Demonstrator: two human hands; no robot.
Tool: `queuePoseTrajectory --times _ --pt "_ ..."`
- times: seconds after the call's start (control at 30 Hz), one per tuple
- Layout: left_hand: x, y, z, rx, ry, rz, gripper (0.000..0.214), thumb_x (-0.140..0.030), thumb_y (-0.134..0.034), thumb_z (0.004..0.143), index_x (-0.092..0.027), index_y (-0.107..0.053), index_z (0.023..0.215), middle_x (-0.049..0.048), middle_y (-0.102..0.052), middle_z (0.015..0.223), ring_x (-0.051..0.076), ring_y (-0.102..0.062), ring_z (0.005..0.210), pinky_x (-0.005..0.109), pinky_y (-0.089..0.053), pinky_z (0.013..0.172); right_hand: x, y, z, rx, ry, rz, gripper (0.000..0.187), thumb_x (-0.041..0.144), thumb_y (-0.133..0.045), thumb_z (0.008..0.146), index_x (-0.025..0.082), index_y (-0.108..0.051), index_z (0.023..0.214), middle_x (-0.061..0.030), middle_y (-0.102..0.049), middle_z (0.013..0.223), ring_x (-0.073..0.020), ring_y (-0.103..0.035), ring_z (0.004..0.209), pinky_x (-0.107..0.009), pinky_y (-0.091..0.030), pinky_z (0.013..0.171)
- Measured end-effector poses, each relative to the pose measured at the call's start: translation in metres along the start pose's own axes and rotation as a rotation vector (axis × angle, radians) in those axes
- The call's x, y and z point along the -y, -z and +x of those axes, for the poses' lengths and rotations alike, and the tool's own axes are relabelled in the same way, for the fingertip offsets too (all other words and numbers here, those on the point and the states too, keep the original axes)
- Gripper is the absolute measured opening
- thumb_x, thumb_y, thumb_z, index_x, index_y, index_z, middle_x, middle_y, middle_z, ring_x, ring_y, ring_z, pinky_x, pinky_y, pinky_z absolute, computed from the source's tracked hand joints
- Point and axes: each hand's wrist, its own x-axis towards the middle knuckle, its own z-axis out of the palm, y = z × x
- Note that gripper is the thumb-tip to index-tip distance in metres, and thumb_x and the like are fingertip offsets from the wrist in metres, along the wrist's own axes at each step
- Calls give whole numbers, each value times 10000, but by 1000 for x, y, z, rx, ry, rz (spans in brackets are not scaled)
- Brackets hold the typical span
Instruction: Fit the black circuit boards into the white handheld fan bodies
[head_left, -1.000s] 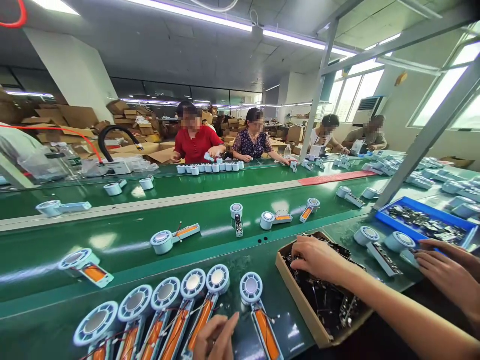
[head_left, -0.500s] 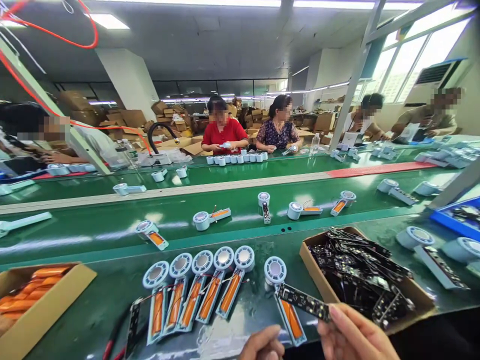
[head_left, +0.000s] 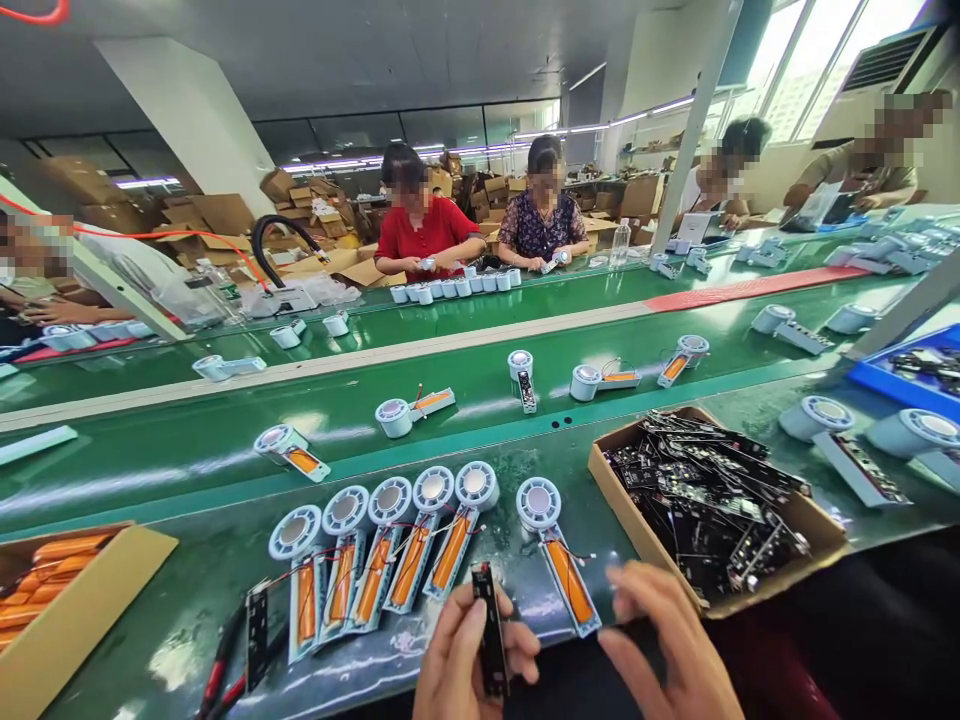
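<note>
My left hand (head_left: 469, 655) grips a narrow black circuit board (head_left: 490, 630) upright between thumb and fingers, near the table's front edge. To its right my right hand (head_left: 664, 640) is empty, thumb and fingers apart. Between and beyond the hands lies a light-blue handheld fan body (head_left: 538, 503) with an orange battery (head_left: 568, 582) in its open handle and thin wires at the side. A row of several similar fan bodies (head_left: 390, 498) with orange batteries lies to the left. One loose circuit board (head_left: 256, 635) rests left of that row.
A cardboard box of circuit boards (head_left: 832, 545) stands at right, a box of orange batteries (head_left: 112, 590) at left. Red-handled pliers (head_left: 217, 665) lie front left. More fan parts sit on the green conveyor (head_left: 465, 440). Several co-workers sit across the line.
The circuit board has passed from my right hand to my left and now points upward. My right hand has let go and opened. The camera view has tilted down slightly.
</note>
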Motion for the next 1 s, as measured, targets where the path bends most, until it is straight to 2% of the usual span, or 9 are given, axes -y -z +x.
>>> queuePoseTrajectory --times 0.1,0.2,0.3,0.4,0.5,0.57,0.67,0.83,1.0 --pt "-4 3 13 43 -77 99 266 -369 -788 755 -171 -666 884 27 -720 808 103 -580 517 197 -413 439 -7 -4 36 60 -40 -131 430 256 -689 881 264 -610 1305 -121 -581 1233 -253 -654 984 -373 -607 843" --pt "-1 2 25 74 -134 221 258 -379 -766 774 -188 -641 894 -40 -619 659 83 -495 508 180 -380 464 -4 -19 59 202 31 -164 285 175 -637 895 266 -677 1162 -112 -560 1159 -265 -613 958 -429 -580 823" --pt "1 -9 35 59 -227 485 299 -443 -769 765 -190 -645 864 -74 -513 543 88 -428 463 190 -320 450 -3 -31 64 240 46 -165 253 120 -574 919 241 -679 1114 -103 -559 1062 -255 -597 905 -420 -558 774" --pt "0 -21 45 97 -298 770 317 -486 -758 769 -193 -676 862 -62 -537 526 109 -420 435 224 -321 459 -7 -34 59 241 -9 -92 212 149 -533 962 210 -654 1125 -91 -558 1006 -227 -614 857 -369 -557 742" --pt "-2 -27 50 130 -302 880 281 -479 -704 826 -203 -668 795 -64 -514 460 127 -439 440 237 -340 505 -11 -32 56 253 -48 -6 211 178 -456 1014 202 -650 1095 -72 -580 947 -208 -635 833 -333 -551 732" --pt "-2 -26 51 141 -301 886 284 -463 -665 861 -198 -647 758 -62 -504 439 128 -450 455 235 -344 530 -11 -31 56 242 -69 39 231 174 -431 1025 208 -656 1063 -63 -596 933 -198 -642 838 -317 -545 739" --pt "1 -20 47 175 -234 778 293 -468 -642 879 -178 -647 836 -52 -527 475 111 -408 468 218 -288 501 -7 -30 59 228 -88 83 220 170 -465 1009 218 -677 1047 -59 -586 956 -191 -635 847 -307 -538 739" --pt "6 -11 43 209 -120 501 328 -471 -707 845 -151 -637 849 -68 -475 500 73 -310 479 195 -201 467 -4 -36 60 302 -37 83 195 158 -567 954 241 -735 1010 -47 -527 931 -191 -590 795 -319 -523 697" --pt "6 -9 42 185 -57 428 357 -478 -747 814 -148 -613 811 -75 -454 522 50 -303 468 174 -209 447 -10 -44 57 350 -7 49 215 116 -542 956 224 -722 1001 -37 -508 884 -190 -553 801 -304 -495 680"
